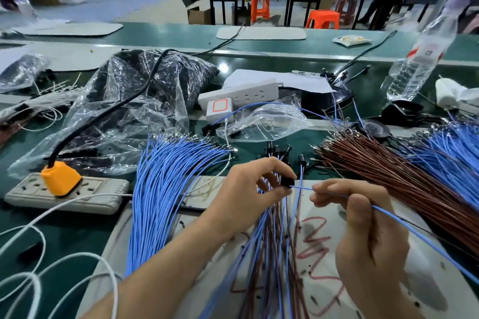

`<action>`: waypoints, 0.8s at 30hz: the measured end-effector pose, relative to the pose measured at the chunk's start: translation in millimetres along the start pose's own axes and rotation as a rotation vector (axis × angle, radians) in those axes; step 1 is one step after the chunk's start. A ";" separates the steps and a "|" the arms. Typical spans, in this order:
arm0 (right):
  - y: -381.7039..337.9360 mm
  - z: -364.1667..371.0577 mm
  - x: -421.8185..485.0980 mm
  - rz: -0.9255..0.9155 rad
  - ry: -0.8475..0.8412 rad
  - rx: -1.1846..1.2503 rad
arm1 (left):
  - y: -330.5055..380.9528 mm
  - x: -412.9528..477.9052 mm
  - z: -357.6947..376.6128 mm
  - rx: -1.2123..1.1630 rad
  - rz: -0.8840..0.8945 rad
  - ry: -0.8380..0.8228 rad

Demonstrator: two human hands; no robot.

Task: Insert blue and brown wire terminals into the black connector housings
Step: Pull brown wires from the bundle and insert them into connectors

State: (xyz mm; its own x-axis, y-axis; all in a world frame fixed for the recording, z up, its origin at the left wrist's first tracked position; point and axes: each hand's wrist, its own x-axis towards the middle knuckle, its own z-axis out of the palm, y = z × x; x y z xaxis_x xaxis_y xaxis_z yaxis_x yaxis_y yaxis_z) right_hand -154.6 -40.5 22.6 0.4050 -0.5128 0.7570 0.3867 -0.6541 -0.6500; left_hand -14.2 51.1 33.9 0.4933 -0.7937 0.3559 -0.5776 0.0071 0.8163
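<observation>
Your left hand (pixel 248 189) pinches the black connector housing (pixel 287 181), your right hand (pixel 363 215) the limp blue wire (pixel 388 215) (grip it nearer the terminal, lest it buckle).

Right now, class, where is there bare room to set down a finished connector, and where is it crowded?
Free: the white mat between right hand and brown wires; the green belt beyond the plastic bag. Crowded: between blue wires and brown wires, where housings sit.

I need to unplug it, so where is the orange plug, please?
In the head view, the orange plug sits at the left in the grey power strip, beside the blue wire bundle.
</observation>
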 end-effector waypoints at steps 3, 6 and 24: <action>-0.1 -0.4 -1.2 -0.010 -0.014 -0.020 | 1.7 -0.1 0.6 0.009 0.008 -0.004; 0.8 -1.2 -0.9 0.004 -0.034 -0.032 | 1.4 -2.0 2.0 0.028 0.009 -0.023; 4.3 2.1 -2.6 0.079 -0.086 -0.057 | 3.2 -2.9 0.6 0.115 0.065 -0.090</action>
State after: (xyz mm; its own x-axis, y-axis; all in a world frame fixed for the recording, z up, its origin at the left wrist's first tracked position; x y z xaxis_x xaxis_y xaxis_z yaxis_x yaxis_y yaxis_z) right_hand -152.3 -40.8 17.7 0.5027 -0.5164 0.6933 0.3041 -0.6451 -0.7009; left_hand -17.9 53.1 35.2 0.3954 -0.8452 0.3597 -0.6797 -0.0058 0.7335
